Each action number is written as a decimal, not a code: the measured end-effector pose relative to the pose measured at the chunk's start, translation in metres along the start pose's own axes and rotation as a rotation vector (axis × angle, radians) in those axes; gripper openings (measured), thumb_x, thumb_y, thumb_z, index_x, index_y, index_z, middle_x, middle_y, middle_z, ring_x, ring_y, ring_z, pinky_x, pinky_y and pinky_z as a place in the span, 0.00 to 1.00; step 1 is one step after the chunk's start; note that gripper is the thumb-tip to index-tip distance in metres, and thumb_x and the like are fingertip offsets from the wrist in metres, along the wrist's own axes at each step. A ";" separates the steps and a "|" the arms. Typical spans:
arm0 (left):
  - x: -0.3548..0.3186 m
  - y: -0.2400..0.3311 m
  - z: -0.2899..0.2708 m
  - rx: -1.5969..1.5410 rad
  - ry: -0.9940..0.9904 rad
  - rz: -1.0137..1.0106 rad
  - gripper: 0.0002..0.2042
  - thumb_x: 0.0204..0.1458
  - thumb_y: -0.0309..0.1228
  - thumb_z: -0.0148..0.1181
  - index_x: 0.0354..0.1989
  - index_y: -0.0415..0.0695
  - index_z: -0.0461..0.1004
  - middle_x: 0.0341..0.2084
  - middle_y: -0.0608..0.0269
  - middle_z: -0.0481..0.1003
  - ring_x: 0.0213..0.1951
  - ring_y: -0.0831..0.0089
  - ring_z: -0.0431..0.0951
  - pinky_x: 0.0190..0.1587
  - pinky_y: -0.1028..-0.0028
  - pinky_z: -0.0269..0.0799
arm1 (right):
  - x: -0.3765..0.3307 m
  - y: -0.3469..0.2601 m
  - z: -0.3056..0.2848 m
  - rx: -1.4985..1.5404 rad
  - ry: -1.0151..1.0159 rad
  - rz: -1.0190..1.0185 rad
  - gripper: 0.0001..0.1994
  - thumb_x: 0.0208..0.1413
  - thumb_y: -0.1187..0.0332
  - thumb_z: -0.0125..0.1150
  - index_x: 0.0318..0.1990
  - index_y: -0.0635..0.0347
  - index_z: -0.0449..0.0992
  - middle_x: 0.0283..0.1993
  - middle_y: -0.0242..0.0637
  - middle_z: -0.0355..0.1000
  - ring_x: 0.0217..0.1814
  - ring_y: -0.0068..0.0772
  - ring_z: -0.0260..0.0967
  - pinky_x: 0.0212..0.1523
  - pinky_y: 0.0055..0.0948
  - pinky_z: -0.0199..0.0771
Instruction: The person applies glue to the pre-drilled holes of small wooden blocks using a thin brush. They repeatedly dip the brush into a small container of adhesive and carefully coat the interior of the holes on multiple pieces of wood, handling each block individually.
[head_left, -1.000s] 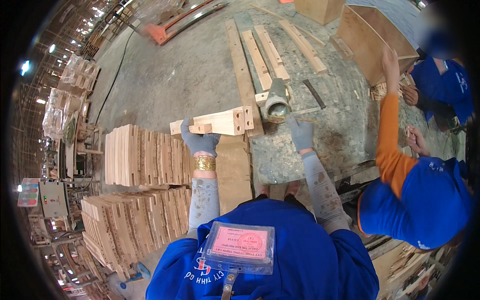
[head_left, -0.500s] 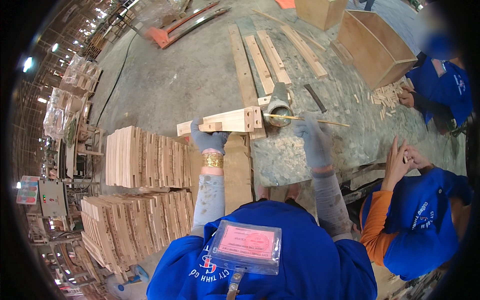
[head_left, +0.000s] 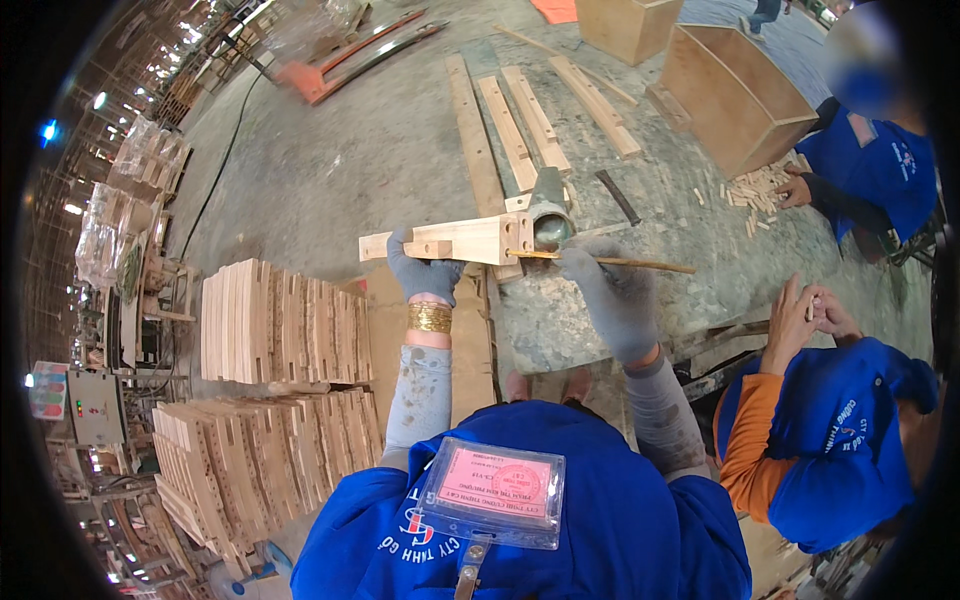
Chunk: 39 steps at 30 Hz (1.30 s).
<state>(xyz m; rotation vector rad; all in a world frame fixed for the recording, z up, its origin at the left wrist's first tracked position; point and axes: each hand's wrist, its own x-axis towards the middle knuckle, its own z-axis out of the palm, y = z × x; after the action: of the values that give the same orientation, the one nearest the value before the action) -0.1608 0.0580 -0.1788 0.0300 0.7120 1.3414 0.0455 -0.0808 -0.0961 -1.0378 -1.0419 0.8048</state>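
Observation:
My left hand (head_left: 425, 272), in a grey glove, is closed around pale wooden pieces (head_left: 475, 240) held together, with round holes in their right ends. In my gloved right hand (head_left: 612, 305) is a thin wooden stick (head_left: 645, 264). Its yellowish tip is at a hole in the end of the wood. Just beyond the wood's end stands a grey cylindrical cup (head_left: 551, 222), its mouth facing me; what is inside is hard to make out.
Several wooden bars (head_left: 520, 130) and a dark flat bar (head_left: 617, 197) lie on the worn tabletop (head_left: 560, 320). Stacked wooden parts (head_left: 285, 320) stand at left. Wooden boxes (head_left: 740, 100) and small dowels (head_left: 760, 190) are at far right. Two people in blue sit at the right.
My right hand has moved left and slightly nearer. The stick's tip has gone from the cup's mouth to the holed end of the wood. My left hand keeps its grip.

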 end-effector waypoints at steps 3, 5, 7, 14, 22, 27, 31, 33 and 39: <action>0.002 0.000 0.000 0.023 -0.008 -0.030 0.31 0.41 0.47 0.55 0.52 0.40 0.60 0.48 0.48 0.64 0.50 0.48 0.65 0.52 0.47 0.62 | -0.003 -0.004 0.000 -0.006 0.003 -0.016 0.03 0.53 0.74 0.57 0.34 0.64 0.74 0.27 0.28 0.72 0.30 0.14 0.67 0.29 0.16 0.67; 0.006 0.001 -0.005 0.035 -0.038 0.007 0.31 0.41 0.47 0.54 0.51 0.40 0.60 0.48 0.48 0.64 0.50 0.48 0.65 0.52 0.48 0.62 | -0.005 -0.005 0.003 0.149 0.000 -0.055 0.04 0.53 0.74 0.56 0.35 0.64 0.74 0.27 0.28 0.71 0.29 0.15 0.66 0.29 0.16 0.66; 0.007 0.000 -0.004 0.035 -0.040 0.024 0.30 0.41 0.47 0.54 0.51 0.40 0.61 0.47 0.48 0.65 0.50 0.48 0.66 0.52 0.48 0.62 | -0.005 -0.006 0.002 0.022 0.007 -0.043 0.04 0.54 0.74 0.55 0.35 0.65 0.73 0.27 0.29 0.71 0.29 0.15 0.66 0.29 0.16 0.66; -0.003 -0.005 0.017 0.035 0.003 0.037 0.27 0.41 0.46 0.55 0.48 0.42 0.63 0.45 0.52 0.66 0.48 0.52 0.67 0.51 0.50 0.63 | -0.011 -0.022 -0.001 0.229 0.188 0.010 0.06 0.57 0.73 0.50 0.36 0.67 0.73 0.28 0.35 0.72 0.29 0.20 0.69 0.30 0.18 0.70; -0.020 -0.030 0.056 0.106 -0.193 0.036 0.26 0.43 0.43 0.54 0.49 0.41 0.61 0.43 0.52 0.67 0.45 0.55 0.69 0.53 0.56 0.64 | -0.025 -0.035 -0.052 0.196 0.383 -0.084 0.10 0.58 0.72 0.50 0.44 0.67 0.70 0.36 0.41 0.73 0.34 0.26 0.73 0.36 0.22 0.74; -0.036 -0.093 0.101 0.370 -0.371 -0.153 0.31 0.37 0.37 0.56 0.51 0.32 0.58 0.41 0.45 0.67 0.44 0.53 0.70 0.50 0.61 0.69 | -0.023 -0.014 -0.094 -0.402 0.262 -0.213 0.19 0.50 0.70 0.59 0.49 0.66 0.66 0.44 0.44 0.71 0.44 0.35 0.71 0.42 0.27 0.72; -0.027 -0.168 0.106 0.599 -0.373 -0.282 0.14 0.43 0.38 0.55 0.37 0.45 0.72 0.34 0.56 0.72 0.40 0.63 0.73 0.43 0.65 0.73 | -0.002 0.025 -0.122 -0.693 0.041 -0.165 0.34 0.39 0.69 0.70 0.55 0.67 0.59 0.50 0.48 0.65 0.52 0.42 0.66 0.49 0.31 0.68; -0.007 -0.212 0.100 0.387 -0.500 -0.543 0.18 0.43 0.36 0.57 0.43 0.41 0.69 0.36 0.53 0.72 0.36 0.61 0.75 0.43 0.67 0.73 | 0.010 0.042 -0.133 -0.580 -0.085 -0.001 0.38 0.37 0.73 0.70 0.56 0.67 0.54 0.53 0.45 0.61 0.53 0.37 0.64 0.50 0.29 0.67; 0.009 -0.308 0.104 0.501 -0.542 -0.683 0.24 0.46 0.41 0.57 0.48 0.36 0.65 0.35 0.53 0.73 0.33 0.64 0.76 0.37 0.68 0.73 | -0.004 0.120 -0.206 -0.754 0.082 0.080 0.39 0.36 0.72 0.69 0.57 0.68 0.53 0.54 0.49 0.58 0.54 0.40 0.62 0.50 0.33 0.68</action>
<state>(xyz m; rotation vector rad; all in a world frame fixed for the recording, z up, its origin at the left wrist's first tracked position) 0.1588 0.0245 -0.2279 0.4905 0.5040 0.4413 0.2329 -0.1044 -0.2411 -1.7395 -1.2712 0.4168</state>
